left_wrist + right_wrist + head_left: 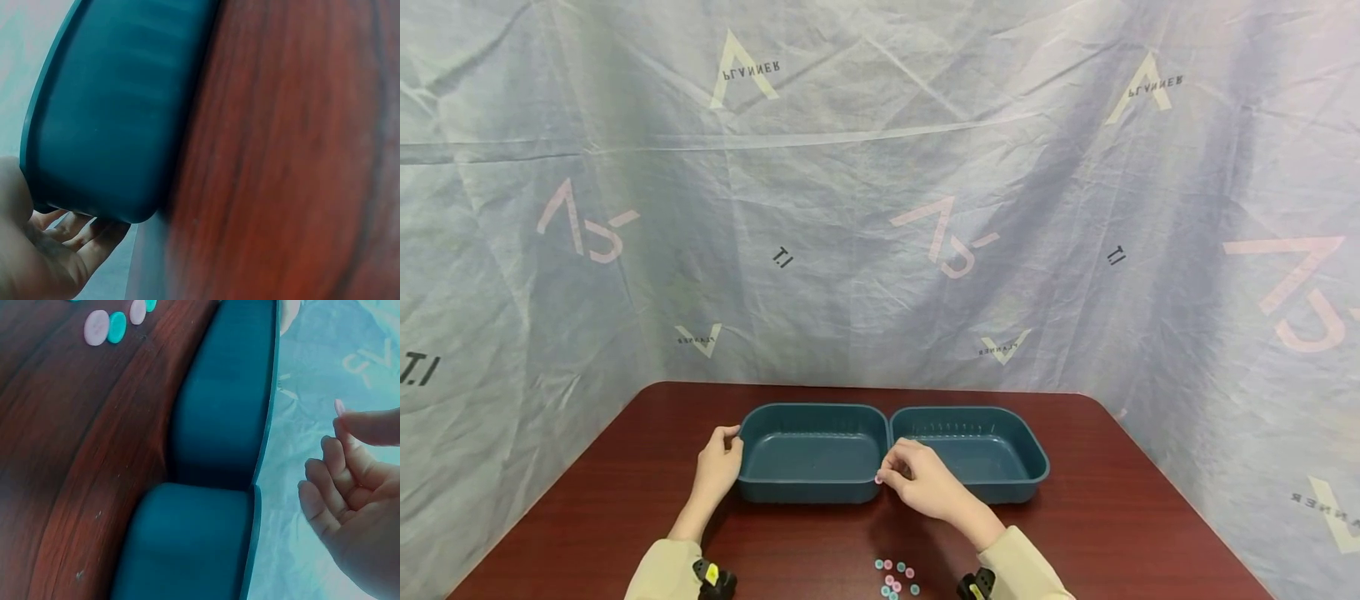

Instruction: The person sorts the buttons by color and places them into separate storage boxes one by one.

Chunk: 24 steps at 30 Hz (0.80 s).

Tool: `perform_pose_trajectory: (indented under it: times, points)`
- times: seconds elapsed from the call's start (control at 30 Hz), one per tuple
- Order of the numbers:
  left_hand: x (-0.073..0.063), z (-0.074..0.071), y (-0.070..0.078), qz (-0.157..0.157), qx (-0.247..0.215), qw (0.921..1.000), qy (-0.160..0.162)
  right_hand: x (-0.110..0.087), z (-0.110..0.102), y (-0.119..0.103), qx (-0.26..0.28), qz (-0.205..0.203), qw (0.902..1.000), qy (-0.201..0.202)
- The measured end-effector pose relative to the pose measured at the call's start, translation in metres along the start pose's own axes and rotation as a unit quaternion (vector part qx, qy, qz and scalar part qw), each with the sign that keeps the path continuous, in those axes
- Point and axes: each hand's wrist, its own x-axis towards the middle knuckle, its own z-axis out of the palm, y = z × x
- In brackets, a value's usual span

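Button, pink, pinched in your right hand by left teal tray's near right corner; right wrist view shows it clear. Left hand grips tray's outer end; only left wrist view shows lower fingers.

Bright, even light fills the head view, leaving soft shade in the folds of the curtain and a faint shadow on the tabletop below the right hand. Both wrist views are dimmer and blue-green, the left softly blurred.
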Motion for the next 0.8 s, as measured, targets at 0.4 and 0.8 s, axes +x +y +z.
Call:
perform_pose_trajectory:
  times: [0.4, 0.8]
  points:
    - [0.002, 0.002, -0.002, -0.004, 0.002, 1.0000, 0.000, 0.016, 0.012, 0.003, 0.003, 0.002, 0.9998, 0.021]
    - [0.002, 0.003, -0.002, -0.004, -0.001, 1.0000, -0.002, 0.035, 0.022, 0.002, 0.015, 0.004, 0.9998, 0.014]
